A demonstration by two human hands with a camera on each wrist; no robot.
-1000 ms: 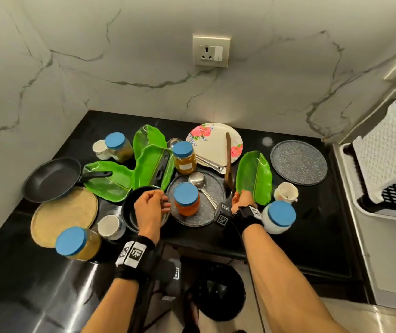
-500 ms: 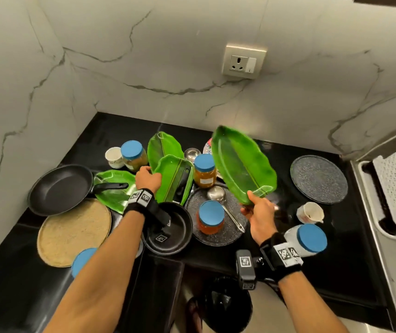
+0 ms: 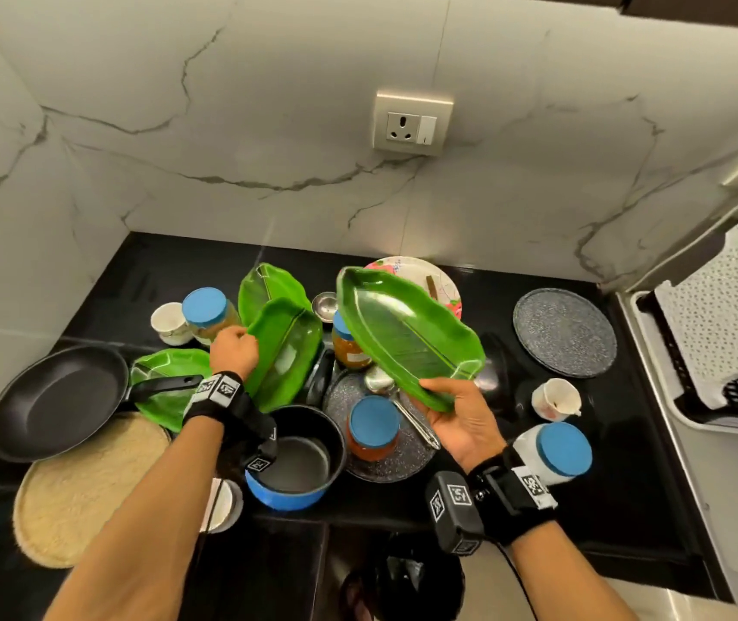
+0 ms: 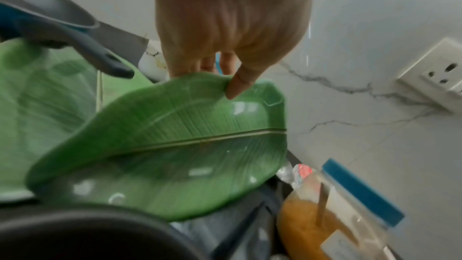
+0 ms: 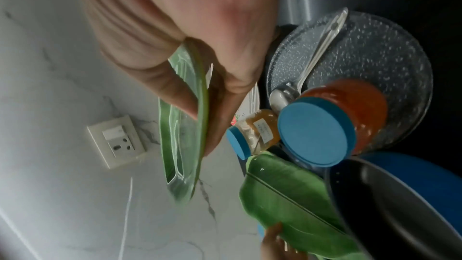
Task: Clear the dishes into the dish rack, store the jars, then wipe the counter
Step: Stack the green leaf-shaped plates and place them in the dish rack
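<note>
Head view: we pinch one leaf plate (image 3: pixel 407 340) by its near end in our right hand (image 3: pixel 457 423), aloft, long axis running away-left from the dish rack (image 3: pixel 712 333); our left hand (image 3: pixel 233 351) grips a second leaf plate (image 3: pixel 284 351), farther from the rack.

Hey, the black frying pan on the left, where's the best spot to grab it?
Probably the handle. It sticks out to the right of the frying pan, lying over a green leaf plate, so come from above and wrap round it; the round rim offers less hold.
</note>
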